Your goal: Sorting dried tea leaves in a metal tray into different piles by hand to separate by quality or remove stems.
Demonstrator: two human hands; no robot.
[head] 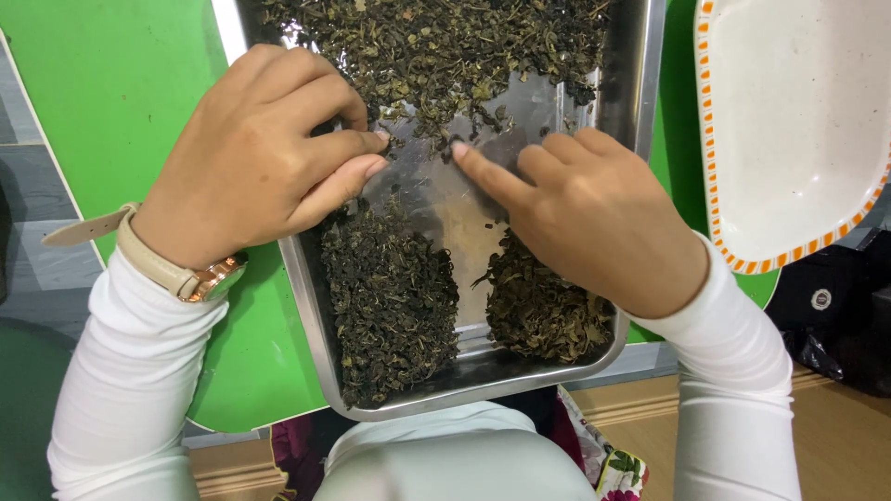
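Note:
A shiny metal tray (306,306) lies on a green table (111,83) and holds dried dark green leaves. A wide heap of leaves (445,46) fills its far end, and two smaller piles sit near me, one at the left (390,297) and one at the right (543,315). My left hand (251,158), with a watch on the wrist, rests over the tray's left rim, fingertips pressed on bare metal at the heap's edge. My right hand (594,213) points its index finger onto the tray's bare middle, touching a few loose leaves.
A white rectangular plate (798,121) with an orange striped rim sits at the right of the table, partly over its edge. A black bag (835,315) stands on the wooden floor at the right. A flowered cloth (613,464) shows below the tray.

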